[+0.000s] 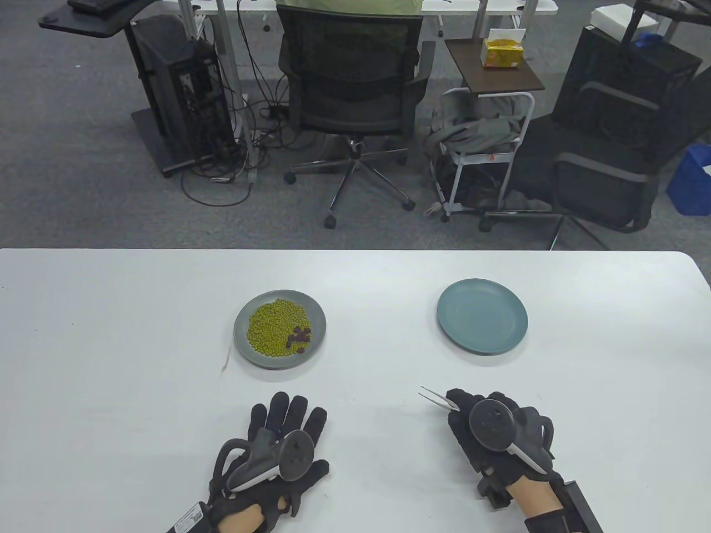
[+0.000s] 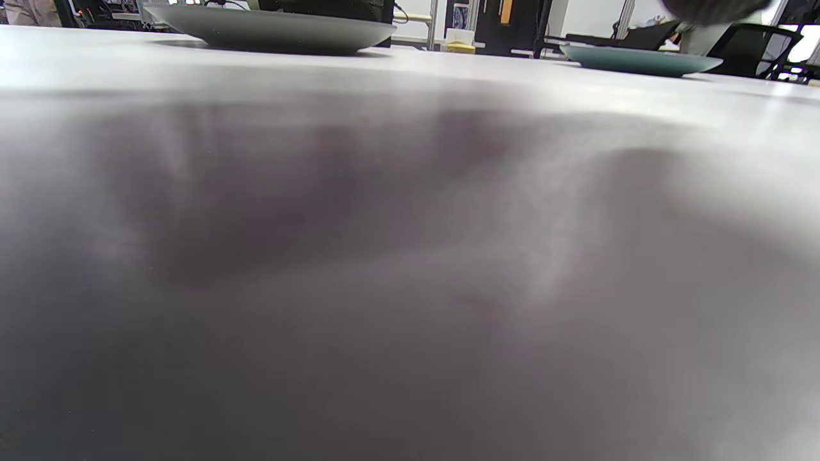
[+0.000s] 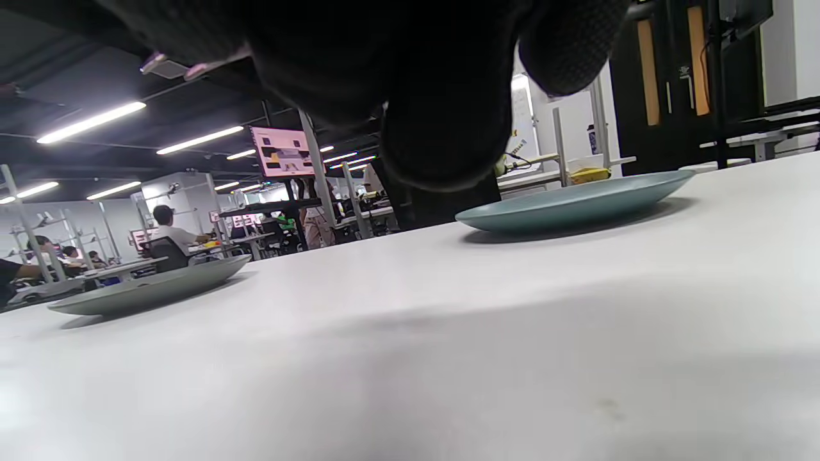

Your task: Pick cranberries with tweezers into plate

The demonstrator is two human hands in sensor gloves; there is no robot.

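Right hand (image 1: 494, 430) pinches thin metal tweezers (image 1: 436, 397), tips apart and aimed at the grey plate of green beans (image 1: 279, 328); left hand (image 1: 275, 447) rests flat on the white table (image 1: 111, 333), fingers spread. Dark red cranberries (image 1: 299, 337) lie at that plate's right side. Empty teal plate (image 1: 481, 316) sits well right of it. Judged step: start of picking; next, reach the tweezers to one cranberry.

Bare tabletop (image 1: 366, 333) between grey plate (image 1: 279, 328) and teal plate (image 1: 481, 316), well apart. Open strip between plates and both hands. Left hand (image 1: 275, 449) flat on near tabletop; right hand (image 1: 494, 430) beside it, tweezers (image 1: 436, 397) jutting toward the gap.
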